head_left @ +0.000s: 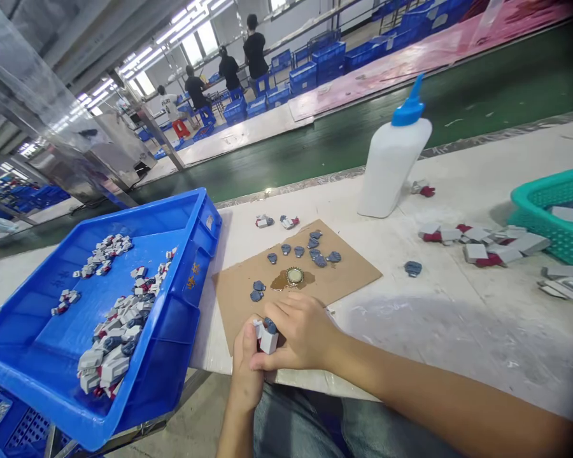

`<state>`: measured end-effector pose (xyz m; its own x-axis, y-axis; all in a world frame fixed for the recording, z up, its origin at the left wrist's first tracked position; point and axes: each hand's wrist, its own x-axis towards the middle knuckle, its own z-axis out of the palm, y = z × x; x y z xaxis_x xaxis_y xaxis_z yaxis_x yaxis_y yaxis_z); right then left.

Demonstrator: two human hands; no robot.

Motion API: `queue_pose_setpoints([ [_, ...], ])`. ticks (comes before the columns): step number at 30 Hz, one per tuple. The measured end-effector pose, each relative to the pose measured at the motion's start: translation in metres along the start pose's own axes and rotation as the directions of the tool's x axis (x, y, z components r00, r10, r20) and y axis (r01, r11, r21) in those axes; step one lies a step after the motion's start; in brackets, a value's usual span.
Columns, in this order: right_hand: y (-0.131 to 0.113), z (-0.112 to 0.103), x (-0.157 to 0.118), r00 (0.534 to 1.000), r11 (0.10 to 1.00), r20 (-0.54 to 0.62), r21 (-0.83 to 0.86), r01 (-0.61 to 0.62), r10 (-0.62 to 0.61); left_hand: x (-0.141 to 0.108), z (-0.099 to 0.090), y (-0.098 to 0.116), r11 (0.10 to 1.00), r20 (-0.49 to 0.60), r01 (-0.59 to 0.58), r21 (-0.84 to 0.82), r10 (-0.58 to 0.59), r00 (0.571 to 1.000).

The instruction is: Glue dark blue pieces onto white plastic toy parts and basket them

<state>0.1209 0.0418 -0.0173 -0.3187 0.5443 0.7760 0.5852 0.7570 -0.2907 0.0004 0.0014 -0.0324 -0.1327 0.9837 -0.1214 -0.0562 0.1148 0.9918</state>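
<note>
So in the head view, my left fingers (249, 340) and right fingers (286, 321) are both clamped on a little white and dark blue piece (268, 338), right at the near edge of the cardboard (344, 280). Small blue parts (299, 252) sit on that, plus a round cap (295, 275) in some brownish liquid. Blue bin's (172, 305) to the left.

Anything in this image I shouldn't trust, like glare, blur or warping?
Head view: ceiling lights and windows blow out to white; pale sheen on the table right of the cardboard; right edge darkens to near black; the right forearm looks stretched by the wide lens; distant workers are soft, and fine edges on the held white part are hard to read.
</note>
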Motion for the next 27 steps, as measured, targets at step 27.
queue_pose_setpoints([
  [27,0.004,-0.014,0.009,0.799,0.699,0.43,0.409,-0.587,0.42,-0.002,0.008,0.001,0.98,-0.05,-0.184,0.081,0.188,0.981],
])
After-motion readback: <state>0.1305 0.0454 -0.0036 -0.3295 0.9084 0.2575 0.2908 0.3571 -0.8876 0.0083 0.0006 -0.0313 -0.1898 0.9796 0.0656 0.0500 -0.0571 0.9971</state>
